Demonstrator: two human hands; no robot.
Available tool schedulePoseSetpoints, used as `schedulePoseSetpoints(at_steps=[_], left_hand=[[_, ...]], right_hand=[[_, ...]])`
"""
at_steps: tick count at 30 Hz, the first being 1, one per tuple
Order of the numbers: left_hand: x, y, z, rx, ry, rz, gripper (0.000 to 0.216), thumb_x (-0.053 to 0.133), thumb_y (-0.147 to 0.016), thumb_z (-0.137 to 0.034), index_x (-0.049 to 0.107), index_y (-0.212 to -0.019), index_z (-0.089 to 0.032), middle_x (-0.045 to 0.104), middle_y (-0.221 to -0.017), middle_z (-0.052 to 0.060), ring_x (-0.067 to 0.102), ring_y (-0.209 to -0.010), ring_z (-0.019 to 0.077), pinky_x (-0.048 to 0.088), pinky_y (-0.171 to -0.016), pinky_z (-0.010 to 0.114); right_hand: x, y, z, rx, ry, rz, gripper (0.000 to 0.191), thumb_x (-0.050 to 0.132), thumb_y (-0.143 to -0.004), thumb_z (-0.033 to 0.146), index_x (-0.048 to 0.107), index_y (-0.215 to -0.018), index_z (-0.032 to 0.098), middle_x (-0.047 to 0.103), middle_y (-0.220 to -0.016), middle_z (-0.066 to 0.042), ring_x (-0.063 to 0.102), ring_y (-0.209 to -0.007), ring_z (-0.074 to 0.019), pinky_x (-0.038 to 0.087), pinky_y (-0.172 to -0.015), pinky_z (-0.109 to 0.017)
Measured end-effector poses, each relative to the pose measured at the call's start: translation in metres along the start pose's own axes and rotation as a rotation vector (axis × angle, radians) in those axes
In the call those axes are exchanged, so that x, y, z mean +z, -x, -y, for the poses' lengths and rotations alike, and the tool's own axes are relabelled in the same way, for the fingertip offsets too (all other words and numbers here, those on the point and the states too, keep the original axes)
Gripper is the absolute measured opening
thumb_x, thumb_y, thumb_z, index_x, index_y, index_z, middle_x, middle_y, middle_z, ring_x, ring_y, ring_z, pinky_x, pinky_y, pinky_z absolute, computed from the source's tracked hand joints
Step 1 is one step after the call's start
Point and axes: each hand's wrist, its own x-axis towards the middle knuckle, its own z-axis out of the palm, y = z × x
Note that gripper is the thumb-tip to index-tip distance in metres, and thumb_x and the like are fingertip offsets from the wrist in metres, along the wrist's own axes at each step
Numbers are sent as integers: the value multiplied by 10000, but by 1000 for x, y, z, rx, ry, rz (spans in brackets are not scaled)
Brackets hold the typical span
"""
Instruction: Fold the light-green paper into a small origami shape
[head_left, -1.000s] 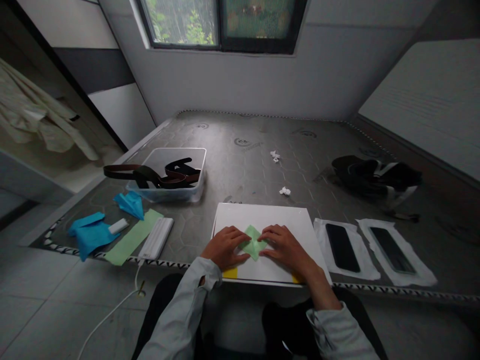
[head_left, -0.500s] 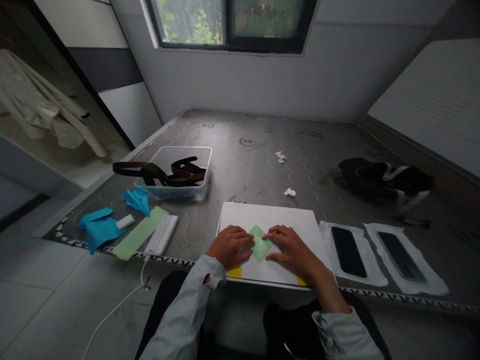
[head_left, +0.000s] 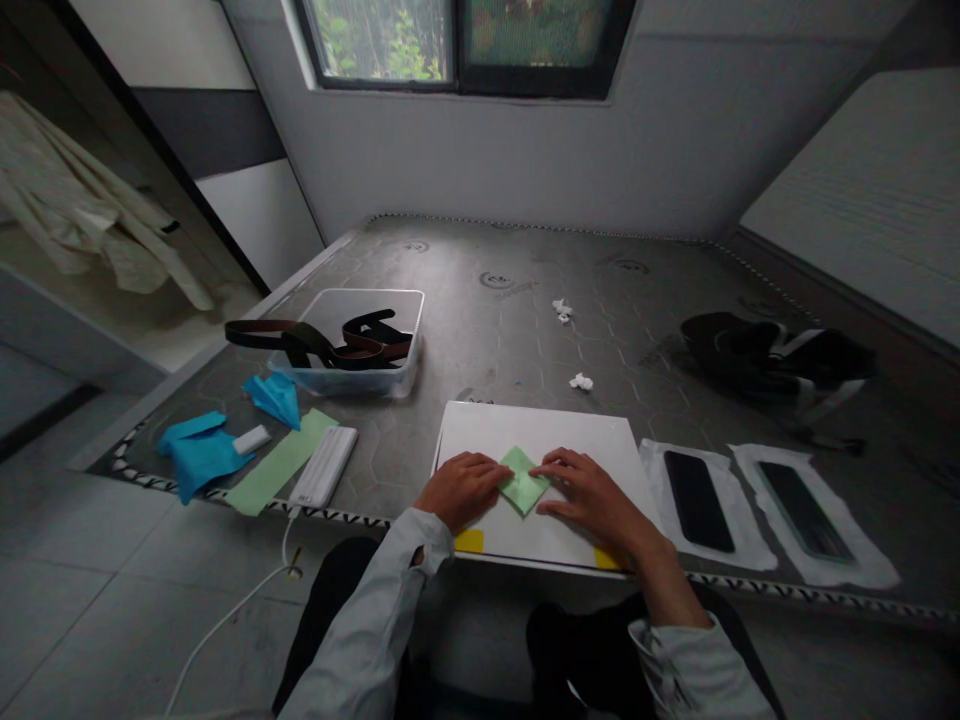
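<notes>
A small folded green paper (head_left: 523, 482), diamond-shaped, lies on a white board (head_left: 540, 432) at the near edge of the grey mattress. My left hand (head_left: 463, 488) rests on the board with curled fingers pressing the paper's left corner. My right hand (head_left: 592, 494) lies at the paper's right side, fingertips pinching and pressing its upper right edge. Both sleeves are pale grey. Yellow tabs show at the board's near edge beneath my wrists.
At left are a clear tub (head_left: 352, 345) with dark belts, blue folded papers (head_left: 202, 450), a green strip (head_left: 281, 462) and a white power strip (head_left: 326, 467). Two black phones (head_left: 697, 488) on white tissue lie at right. A dark garment (head_left: 772, 355) sits beyond them. Crumpled paper bits (head_left: 579, 381) lie mid-mattress.
The green paper's side flaps have been folded in, turning a wider shape into a neat diamond. Both hands stayed on it, shifting slightly; the camera drifted a little.
</notes>
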Motion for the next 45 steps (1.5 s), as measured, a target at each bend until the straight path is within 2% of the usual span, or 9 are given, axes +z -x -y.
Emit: schedulePoseSetpoints(at_steps=[6, 11, 15, 22, 28, 32, 39, 42, 45], left_hand=[[0, -3, -2, -71, 79, -82, 210, 490, -938, -314, 668, -965, -207, 736, -946, 58, 667, -893, 194, 505, -835, 349], [-1, -10, -11, -321, 101, -141, 180, 529, -915, -315, 656, -866, -198, 674, -879, 50, 593, -843, 197, 469, -794, 350], [1, -14, -14, -461, 106, -155, 130, 591, -880, -295, 625, -972, -211, 635, -853, 22, 572, -814, 190, 443, -772, 337], [2, -13, -14, -386, 42, -114, 179, 515, -928, -281, 692, -957, -278, 648, -901, 16, 570, -772, 166, 411, -716, 316], [4, -12, -14, -380, 56, -118, 183, 507, -931, -297, 669, -1009, -265, 642, -921, 21, 578, -805, 179, 424, -737, 326], [3, -13, -17, -397, 59, -138, 214, 538, -912, -306, 619, -1099, -242, 641, -941, 27, 578, -822, 189, 438, -747, 330], [-1, -13, -19, -455, 175, -224, 274, 556, -897, -349, 598, -1133, -214, 649, -1032, 57, 613, -890, 197, 477, -813, 338], [-2, -14, -18, -550, 345, -251, 218, 580, -880, -344, 646, -1038, -208, 703, -933, 35, 650, -797, 184, 499, -776, 325], [-2, -15, -19, -675, 704, -287, 211, 595, -860, -372, 681, -916, -188, 730, -809, 20, 686, -689, 170, 523, -662, 274]], right_hand=[[3, -3, 2, 30, 29, -56, 166, 582, -893, 306, 694, -1009, 265, 664, -1010, -48, 614, -880, -199, 465, -802, -349], [11, -10, 9, 210, 5, -160, 242, 525, -920, 337, 700, -796, 224, 684, -844, -34, 619, -778, -186, 436, -759, -341], [17, -14, 16, 338, 5, -249, 167, 572, -880, 359, 661, -829, 228, 660, -801, -16, 606, -755, -192, 424, -733, -338], [35, -19, 28, 385, 112, -390, 194, 570, -881, 363, 619, -990, 210, 648, -901, -60, 591, -851, -230, 413, -769, -363], [40, -25, 27, 338, 126, -342, 179, 642, -833, 372, 611, -943, 235, 648, -916, -61, 572, -879, -260, 403, -755, -380], [38, -25, 28, 307, -37, -307, 122, 602, -854, 328, 561, -897, 222, 644, -910, -55, 589, -877, -242, 434, -774, -357], [36, -23, 40, 386, -483, -317, 154, 516, -905, 353, 493, -1020, 254, 662, -719, 27, 632, -620, -171, 466, -638, -272], [39, -25, 41, 418, -653, -406, 243, 473, -925, 387, 460, -1118, 241, 680, -725, 5, 649, -656, -181, 480, -682, -289], [41, -27, 41, 405, -776, -422, 295, 473, -918, 425, 417, -1134, 233, 670, -679, 4, 633, -643, -181, 473, -644, -280]])
